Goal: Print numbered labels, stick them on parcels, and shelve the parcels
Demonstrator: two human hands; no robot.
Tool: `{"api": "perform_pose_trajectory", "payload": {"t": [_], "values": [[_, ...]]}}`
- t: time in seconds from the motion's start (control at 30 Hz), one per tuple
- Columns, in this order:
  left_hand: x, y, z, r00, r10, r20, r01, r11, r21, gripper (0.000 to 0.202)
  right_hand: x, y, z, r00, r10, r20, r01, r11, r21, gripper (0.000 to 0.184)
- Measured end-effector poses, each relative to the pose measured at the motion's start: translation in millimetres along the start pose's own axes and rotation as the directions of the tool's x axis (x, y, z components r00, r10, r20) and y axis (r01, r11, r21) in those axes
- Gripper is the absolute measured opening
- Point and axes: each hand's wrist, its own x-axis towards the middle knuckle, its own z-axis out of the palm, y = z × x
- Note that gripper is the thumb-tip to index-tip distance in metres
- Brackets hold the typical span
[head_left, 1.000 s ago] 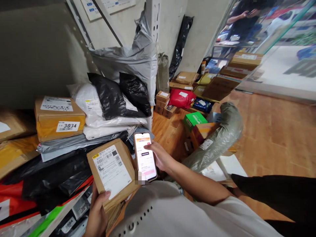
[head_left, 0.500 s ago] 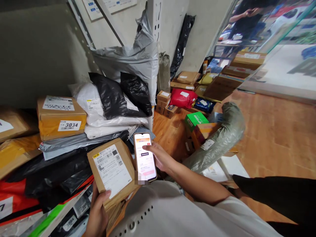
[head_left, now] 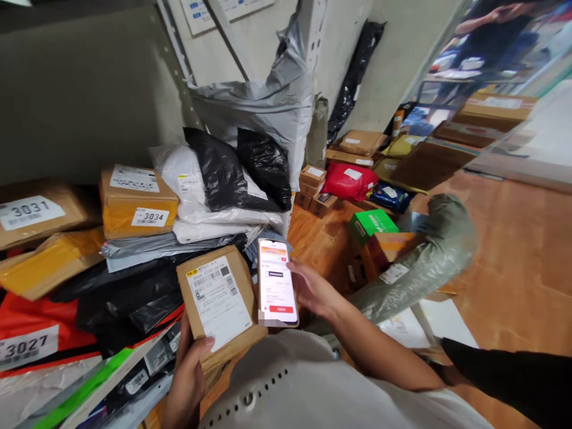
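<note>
My left hand (head_left: 192, 363) grips a small brown cardboard box (head_left: 257, 342) by its lower left corner, thumb on top. A white shipping label (head_left: 221, 304) with barcodes faces up on it. Just right of the box, my right hand (head_left: 313, 289) holds a smartphone (head_left: 277, 283) upright from its right side. The phone's lit screen has an orange banner at the top and a red button low down; its text is too small to read. Most of my right fingers are hidden behind the phone.
Left, a shelf carries a box labelled 3034 (head_left: 138, 202), a box labelled 3031 (head_left: 40, 208) and black bags (head_left: 218, 170). On the floor lie a red parcel (head_left: 348, 180), a green box (head_left: 373, 221) and a long grey-green wrapped parcel (head_left: 451, 244). Another person (head_left: 496, 36) stands beyond the glass.
My view has swung left, so the scene sits further right. My right thumb has drawn back from over the screen to the phone's edge. A red button now shows on the screen.
</note>
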Motion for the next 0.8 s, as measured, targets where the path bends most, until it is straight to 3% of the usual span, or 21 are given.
{"api": "perform_pose_trajectory", "payload": {"t": [0.17, 0.33, 0.47, 0.7, 0.8], "values": [[-8.5, 4.0, 5.5, 1.0, 0.011, 0.005, -0.011, 0.999, -0.045, 0.092, -18.4, -0.9, 0.6, 0.998, 0.033, 0.059, -0.042, 0.987, 0.156, 0.061], [-14.6, 12.5, 18.5, 1.0, 0.02, -0.006, -0.021, 0.997, -0.076, 0.091, -27.5, 8.1, 12.0, 0.998, 0.055, 0.034, -0.056, 0.998, 0.016, 0.07], [-10.6, 12.3, 13.9, 0.999, 0.013, 0.03, -0.011, 0.997, -0.073, 0.095, -28.6, 10.6, 15.8, 0.991, 0.055, 0.121, -0.059, 0.998, 0.034, 0.08], [0.0, 13.7, 8.7, 0.999, 0.003, 0.052, -0.002, 1.0, -0.02, 0.097, -27.8, 16.8, 21.3, 0.985, -0.119, 0.122, 0.109, 0.991, 0.082, 0.084], [3.3, 10.9, 5.5, 1.0, 0.008, 0.004, -0.008, 0.999, 0.039, 0.095, -26.9, 16.8, 23.6, 0.983, -0.142, 0.115, 0.134, 0.988, 0.076, 0.086]]}}
